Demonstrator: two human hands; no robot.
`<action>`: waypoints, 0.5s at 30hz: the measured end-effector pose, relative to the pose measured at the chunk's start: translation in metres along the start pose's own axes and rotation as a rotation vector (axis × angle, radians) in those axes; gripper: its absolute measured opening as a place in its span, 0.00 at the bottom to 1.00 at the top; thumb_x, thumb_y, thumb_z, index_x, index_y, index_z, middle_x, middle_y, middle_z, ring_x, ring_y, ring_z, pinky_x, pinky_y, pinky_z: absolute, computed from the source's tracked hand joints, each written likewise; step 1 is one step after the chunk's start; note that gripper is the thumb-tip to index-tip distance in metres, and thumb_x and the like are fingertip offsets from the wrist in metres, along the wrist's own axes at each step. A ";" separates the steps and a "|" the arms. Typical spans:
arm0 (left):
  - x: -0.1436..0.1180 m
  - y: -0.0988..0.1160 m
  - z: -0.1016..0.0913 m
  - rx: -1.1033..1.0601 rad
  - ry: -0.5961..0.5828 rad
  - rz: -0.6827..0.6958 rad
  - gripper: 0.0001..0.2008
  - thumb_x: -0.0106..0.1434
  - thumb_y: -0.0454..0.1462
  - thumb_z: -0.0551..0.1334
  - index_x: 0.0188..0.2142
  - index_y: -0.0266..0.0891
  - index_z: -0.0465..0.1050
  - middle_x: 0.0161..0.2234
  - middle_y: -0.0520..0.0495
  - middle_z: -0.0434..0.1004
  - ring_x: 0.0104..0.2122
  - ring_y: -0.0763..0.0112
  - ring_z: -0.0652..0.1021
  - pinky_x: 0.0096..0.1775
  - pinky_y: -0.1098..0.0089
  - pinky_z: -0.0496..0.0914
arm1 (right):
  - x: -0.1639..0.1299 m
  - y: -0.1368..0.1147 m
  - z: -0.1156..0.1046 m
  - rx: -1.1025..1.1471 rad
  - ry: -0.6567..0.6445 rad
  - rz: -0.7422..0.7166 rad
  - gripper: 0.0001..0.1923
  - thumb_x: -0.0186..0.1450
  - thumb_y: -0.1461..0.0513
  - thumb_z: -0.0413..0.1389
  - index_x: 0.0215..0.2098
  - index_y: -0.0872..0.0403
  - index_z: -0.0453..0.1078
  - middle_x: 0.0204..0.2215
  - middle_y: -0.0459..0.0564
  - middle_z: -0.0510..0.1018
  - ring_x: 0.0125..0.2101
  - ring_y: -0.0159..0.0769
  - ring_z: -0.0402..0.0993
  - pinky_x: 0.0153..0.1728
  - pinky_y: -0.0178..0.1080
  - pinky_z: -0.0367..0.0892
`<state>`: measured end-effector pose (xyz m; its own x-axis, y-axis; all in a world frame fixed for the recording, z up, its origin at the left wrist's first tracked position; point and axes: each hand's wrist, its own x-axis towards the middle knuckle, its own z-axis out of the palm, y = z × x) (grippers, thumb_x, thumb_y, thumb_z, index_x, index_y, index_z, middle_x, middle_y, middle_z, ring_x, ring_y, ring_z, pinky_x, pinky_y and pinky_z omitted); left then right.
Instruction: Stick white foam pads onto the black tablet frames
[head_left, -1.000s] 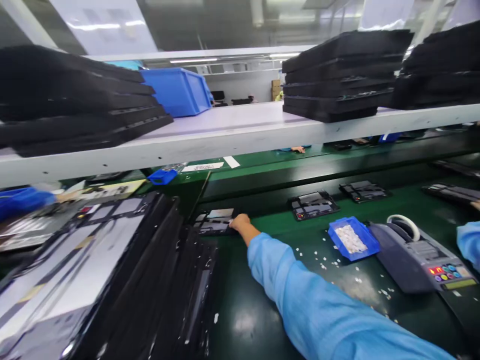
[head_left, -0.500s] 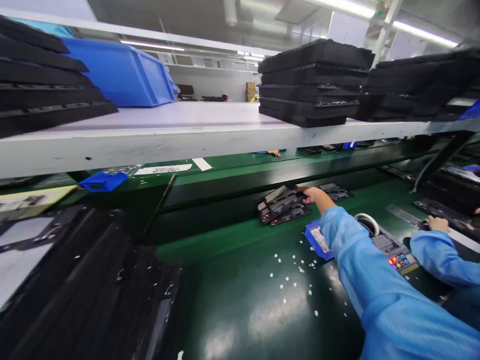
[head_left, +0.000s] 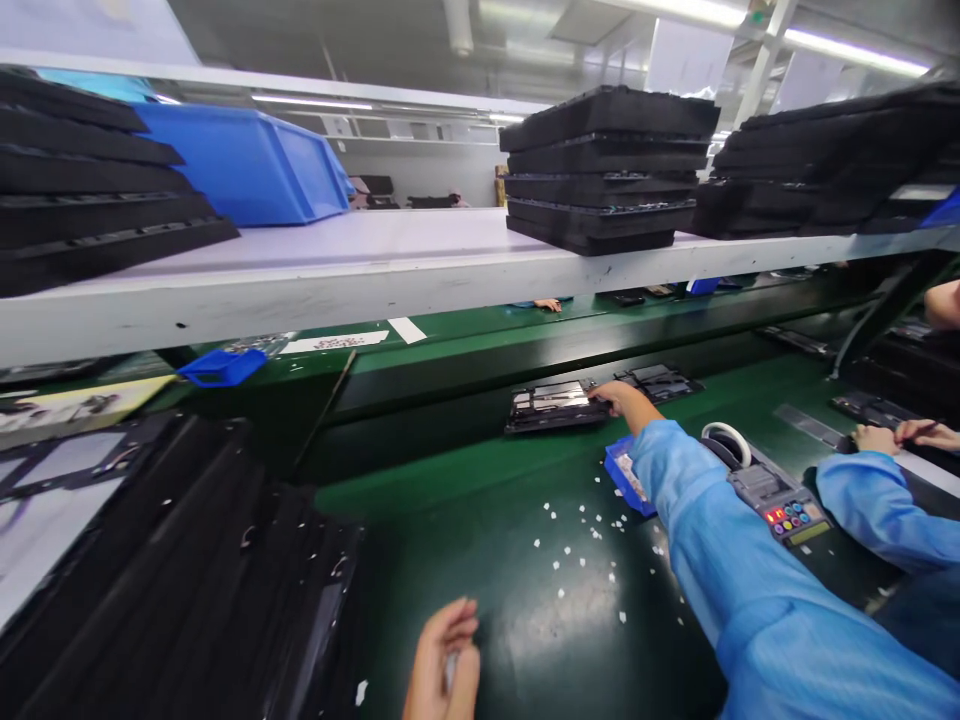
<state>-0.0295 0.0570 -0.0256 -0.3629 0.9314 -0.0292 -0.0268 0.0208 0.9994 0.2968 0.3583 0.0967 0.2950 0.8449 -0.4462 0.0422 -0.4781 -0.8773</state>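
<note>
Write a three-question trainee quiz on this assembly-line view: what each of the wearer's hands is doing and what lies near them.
1. True or false: the right hand touches the flat black panel on the green belt.
2. Which lies nearest the right sleeve? A) small blue tray B) blue bin C) stack of black trays
3. Fill in: the left hand, at the bottom edge, pinches a small pale ____.

Key: 1 true. 2 A. 3 piece; it is too blurred to tell what it is.
</note>
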 end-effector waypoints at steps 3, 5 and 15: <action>0.032 0.012 0.036 -0.066 -0.093 -0.187 0.23 0.57 0.50 0.71 0.48 0.43 0.78 0.46 0.38 0.83 0.41 0.56 0.82 0.39 0.63 0.78 | -0.022 0.000 0.020 0.119 -0.080 0.037 0.17 0.73 0.56 0.59 0.56 0.56 0.71 0.51 0.54 0.77 0.45 0.40 0.78 0.45 0.46 0.77; 0.050 0.026 0.065 -0.279 -0.172 -0.464 0.22 0.61 0.44 0.69 0.52 0.38 0.73 0.49 0.34 0.81 0.41 0.60 0.83 0.41 0.65 0.78 | -0.047 0.015 0.039 0.201 -0.123 0.035 0.13 0.73 0.60 0.57 0.54 0.58 0.71 0.48 0.55 0.79 0.42 0.38 0.79 0.43 0.44 0.77; 0.008 0.011 0.063 -0.313 -0.096 -0.341 0.26 0.56 0.41 0.73 0.53 0.38 0.72 0.52 0.39 0.81 0.51 0.54 0.80 0.56 0.57 0.72 | -0.264 0.249 0.045 0.614 -0.333 -0.149 0.28 0.58 0.47 0.69 0.52 0.49 0.74 0.46 0.53 0.82 0.46 0.48 0.79 0.45 0.46 0.75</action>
<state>0.0259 0.0875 -0.0139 -0.1974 0.9200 -0.3386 -0.4143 0.2347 0.8793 0.1863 0.0265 -0.0119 0.0168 0.9658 -0.2586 -0.5143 -0.2134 -0.8306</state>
